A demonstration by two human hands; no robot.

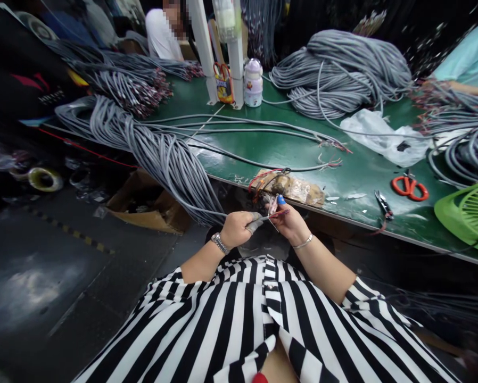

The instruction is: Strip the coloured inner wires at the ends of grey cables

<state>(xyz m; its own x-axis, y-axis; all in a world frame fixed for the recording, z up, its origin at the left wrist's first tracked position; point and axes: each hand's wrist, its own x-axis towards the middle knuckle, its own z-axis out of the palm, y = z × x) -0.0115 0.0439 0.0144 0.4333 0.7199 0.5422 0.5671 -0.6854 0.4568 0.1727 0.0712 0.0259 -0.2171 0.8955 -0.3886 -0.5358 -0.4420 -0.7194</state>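
Near the table's front edge, my left hand [239, 229] is closed round a grey cable [207, 211], with pale coverings on its finger and thumb. The cable comes from a large grey bundle [175, 165] hanging over the edge. Thin coloured wires [279, 213] fan out of the cable's stripped end. My right hand [293, 221] pinches these wires; one of its fingertips has a blue cover. Some whitish strands show between the hands, too small to make out clearly. Just beyond them lies a tape-wrapped brown block [293, 187] with red and black wires at its left.
On the green table [247, 143] lie orange-handled scissors [410, 187], small snips [383, 205], a plastic bag [386, 138] and cable coils [343, 69]. A green basket [468, 213] stands right; a bottle [253, 82] stands by a white post. A cardboard box [147, 205] sits below. Other people are across the table.
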